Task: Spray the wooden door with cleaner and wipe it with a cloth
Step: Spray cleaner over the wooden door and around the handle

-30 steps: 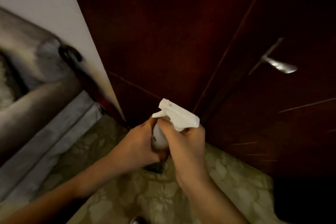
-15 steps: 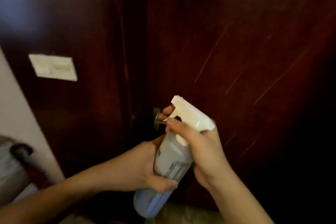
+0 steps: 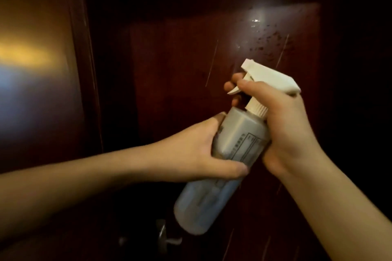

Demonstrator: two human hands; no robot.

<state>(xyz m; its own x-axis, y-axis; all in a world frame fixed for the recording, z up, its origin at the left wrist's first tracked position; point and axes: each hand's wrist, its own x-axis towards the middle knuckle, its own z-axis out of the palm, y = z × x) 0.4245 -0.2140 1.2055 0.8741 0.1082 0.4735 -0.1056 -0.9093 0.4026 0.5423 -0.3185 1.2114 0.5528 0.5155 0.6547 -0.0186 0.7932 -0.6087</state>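
A translucent grey spray bottle (image 3: 229, 159) with a white trigger head (image 3: 269, 76) is held up in front of the dark red wooden door (image 3: 180, 53). My left hand (image 3: 197, 150) wraps around the bottle's body. My right hand (image 3: 282, 125) grips the neck, with fingers on the trigger. The nozzle points up and left at the door. Wet droplets and a shiny patch (image 3: 267, 38) show on the door panel above the nozzle. No cloth is in view.
A metal door handle (image 3: 165, 239) sits low, below the bottle. The door frame (image 3: 84, 59) runs vertically at the left, with a glossy wooden panel (image 3: 34, 65) beside it reflecting light.
My view has risen from the floor and lower door to the upper panel. Both hands lifted the bottle higher. Droplets now show on the door.
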